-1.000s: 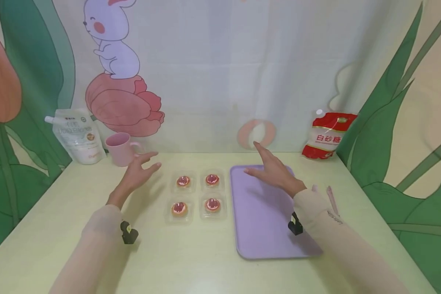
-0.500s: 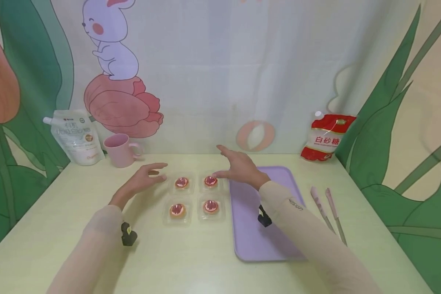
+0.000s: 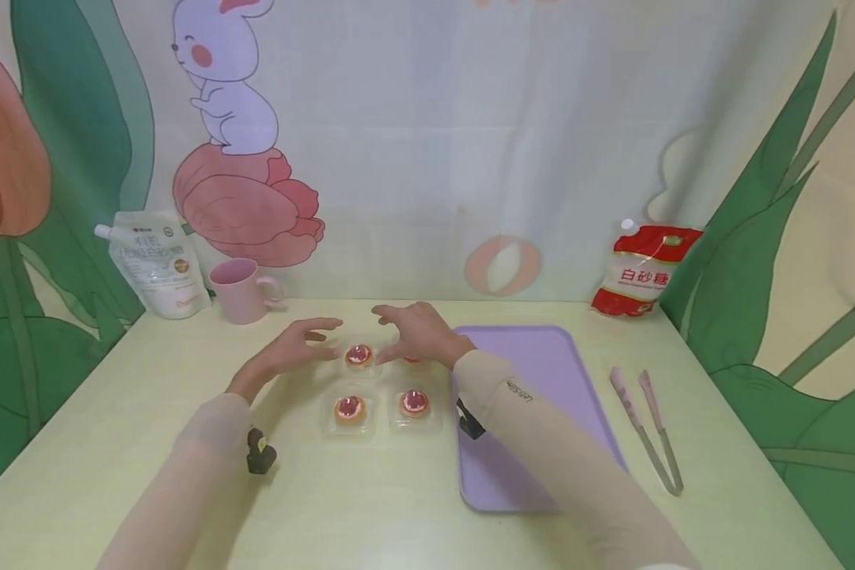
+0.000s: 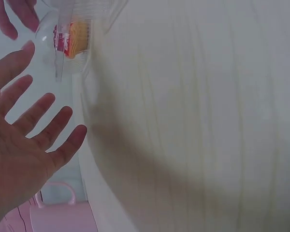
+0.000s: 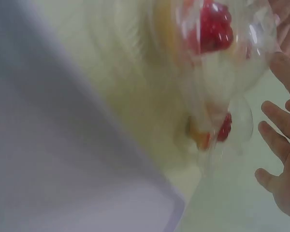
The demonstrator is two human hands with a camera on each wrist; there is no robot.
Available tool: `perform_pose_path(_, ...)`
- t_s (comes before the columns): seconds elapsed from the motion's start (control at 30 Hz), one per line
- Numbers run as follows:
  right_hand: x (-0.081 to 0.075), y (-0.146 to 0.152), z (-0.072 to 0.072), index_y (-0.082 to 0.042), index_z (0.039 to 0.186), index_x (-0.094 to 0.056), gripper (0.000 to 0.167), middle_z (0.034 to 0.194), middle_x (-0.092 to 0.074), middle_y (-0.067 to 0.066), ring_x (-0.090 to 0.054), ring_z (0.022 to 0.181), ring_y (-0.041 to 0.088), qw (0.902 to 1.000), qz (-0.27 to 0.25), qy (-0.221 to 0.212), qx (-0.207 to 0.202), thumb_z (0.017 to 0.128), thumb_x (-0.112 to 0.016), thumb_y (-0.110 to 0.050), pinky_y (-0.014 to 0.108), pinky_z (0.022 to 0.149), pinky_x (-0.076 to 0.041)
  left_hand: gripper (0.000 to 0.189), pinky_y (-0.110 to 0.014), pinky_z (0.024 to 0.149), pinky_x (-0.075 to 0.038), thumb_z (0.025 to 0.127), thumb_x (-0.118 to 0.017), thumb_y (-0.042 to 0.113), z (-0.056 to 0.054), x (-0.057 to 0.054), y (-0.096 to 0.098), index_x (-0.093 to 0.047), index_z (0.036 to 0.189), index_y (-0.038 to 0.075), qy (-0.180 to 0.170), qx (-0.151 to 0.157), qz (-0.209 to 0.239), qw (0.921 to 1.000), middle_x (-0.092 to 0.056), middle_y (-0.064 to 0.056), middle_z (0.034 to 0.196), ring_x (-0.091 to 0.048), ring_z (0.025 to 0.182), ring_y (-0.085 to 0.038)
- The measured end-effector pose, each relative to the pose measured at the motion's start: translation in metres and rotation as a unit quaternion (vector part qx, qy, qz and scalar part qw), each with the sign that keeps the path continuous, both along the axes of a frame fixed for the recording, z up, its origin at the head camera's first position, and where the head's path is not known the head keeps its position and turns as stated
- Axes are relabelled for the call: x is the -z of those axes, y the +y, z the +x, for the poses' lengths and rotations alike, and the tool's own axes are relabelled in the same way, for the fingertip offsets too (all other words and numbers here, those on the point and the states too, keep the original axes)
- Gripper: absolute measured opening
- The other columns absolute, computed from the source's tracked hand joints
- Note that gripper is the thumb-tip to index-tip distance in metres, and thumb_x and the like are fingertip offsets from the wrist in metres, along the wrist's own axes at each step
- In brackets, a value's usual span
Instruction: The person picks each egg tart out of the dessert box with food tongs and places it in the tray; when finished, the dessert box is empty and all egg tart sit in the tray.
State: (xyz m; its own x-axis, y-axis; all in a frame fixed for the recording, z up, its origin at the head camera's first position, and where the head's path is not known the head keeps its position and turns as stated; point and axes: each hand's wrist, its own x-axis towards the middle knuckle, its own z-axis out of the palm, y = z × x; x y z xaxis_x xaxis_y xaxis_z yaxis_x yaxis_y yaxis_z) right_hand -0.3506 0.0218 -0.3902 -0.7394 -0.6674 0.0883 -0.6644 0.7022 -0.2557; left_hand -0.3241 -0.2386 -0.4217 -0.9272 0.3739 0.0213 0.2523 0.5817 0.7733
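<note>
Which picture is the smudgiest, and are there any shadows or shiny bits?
Right wrist view: the smudgiest, with the near tart and the tray blurry, and shiny spots on the clear lid; left wrist view: a soft shadow curves across the table; head view: a shadow beside the left sleeve, and a pale glow low on the table.

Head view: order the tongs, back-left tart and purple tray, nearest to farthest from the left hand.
From the left hand:
1. Back-left tart, just to its right.
2. Purple tray, farther right.
3. Tongs, right of the tray.
</note>
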Motion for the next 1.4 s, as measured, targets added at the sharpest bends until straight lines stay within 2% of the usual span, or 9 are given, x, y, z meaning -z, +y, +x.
perform_pose_path(0.07, 0.003, -0.006, 0.000, -0.014, 0.148, -0.046, 0.084, 0.135, -0.066, 0.003, -0.061, 0.125, 0.027, 0.9999, 0.010, -0.006, 0.001, 0.079, -0.080, -0.049, 0.050, 0.115, -0.034, 0.060, -0.060, 0.109, -0.040, 0.092, -0.069, 0.013, 0.000, 0.001, 0.000, -0.046, 0.144, -0.006, 0.005, 0.008, -0.001, 1.0000, -0.045, -0.031, 0.149, -0.047, 0.131, -0.055)
perform_pose_path(0.27, 0.008, -0.016, 0.001, -0.019, 0.150, -0.045, 0.089, 0.145, -0.058, -0.001, -0.039, 0.146, 0.024, 0.9986, 0.036, -0.035, 0.014, 0.075, -0.083, -0.051, 0.059, 0.120, -0.020, 0.062, -0.058, 0.101, -0.048, 0.091, -0.071, 0.014, 0.000, 0.003, 0.001, -0.046, 0.144, -0.004, 0.002, 0.017, -0.008, 0.9998, -0.046, -0.032, 0.147, -0.054, 0.125, -0.053)
perform_pose_path(0.57, 0.011, -0.026, 0.000, -0.018, 0.152, -0.042, 0.091, 0.145, -0.058, 0.000, -0.044, 0.143, 0.023, 0.9969, 0.041, -0.066, 0.008, 0.076, -0.085, -0.044, 0.059, 0.121, -0.016, 0.061, -0.057, 0.100, -0.049, 0.090, -0.072, 0.014, 0.002, 0.001, -0.001, -0.048, 0.143, -0.003, -0.020, 0.015, -0.016, 0.9996, -0.046, -0.028, 0.148, -0.054, 0.126, -0.052)
perform_pose_path(0.83, 0.009, -0.030, -0.004, -0.021, 0.152, -0.041, 0.089, 0.147, -0.056, -0.001, -0.048, 0.140, 0.025, 0.9954, 0.042, -0.086, 0.006, 0.078, -0.085, -0.040, 0.054, 0.121, -0.019, 0.060, -0.057, 0.101, -0.049, 0.089, -0.074, 0.016, 0.002, 0.004, -0.001, -0.051, 0.142, 0.000, -0.021, 0.013, -0.026, 0.9994, -0.049, -0.024, 0.148, -0.056, 0.124, -0.050)
perform_pose_path(0.97, 0.010, -0.032, -0.008, -0.026, 0.155, -0.034, 0.094, 0.148, -0.055, -0.002, -0.048, 0.137, 0.029, 0.9927, 0.032, -0.116, 0.009, 0.077, -0.086, -0.037, 0.053, 0.117, -0.029, 0.062, -0.055, 0.100, -0.050, 0.087, -0.076, 0.015, 0.001, 0.005, 0.000, -0.051, 0.143, 0.001, -0.022, 0.005, -0.035, 0.9992, -0.050, -0.023, 0.148, -0.057, 0.124, -0.048)
perform_pose_path(1.17, 0.011, -0.034, -0.011, -0.025, 0.156, -0.032, 0.097, 0.150, -0.053, 0.002, -0.044, 0.140, 0.032, 0.9876, 0.007, -0.157, 0.008, 0.076, -0.087, -0.030, 0.055, 0.114, -0.036, 0.068, -0.051, 0.096, -0.053, 0.083, -0.081, 0.014, 0.002, 0.007, 0.002, -0.052, 0.143, 0.004, -0.001, -0.015, -0.070, 0.9974, -0.052, -0.021, 0.146, -0.059, 0.121, -0.045)
perform_pose_path(1.4, 0.013, -0.037, -0.011, -0.024, 0.155, -0.035, 0.096, 0.152, -0.051, 0.002, -0.043, 0.142, 0.030, 0.9866, 0.009, -0.162, 0.013, 0.076, -0.088, -0.032, 0.054, 0.114, -0.036, 0.073, -0.050, 0.098, -0.052, 0.081, -0.084, 0.017, 0.006, 0.011, 0.006, -0.050, 0.145, 0.007, 0.024, -0.034, -0.105, 0.9936, -0.049, -0.021, 0.149, -0.060, 0.119, -0.042)
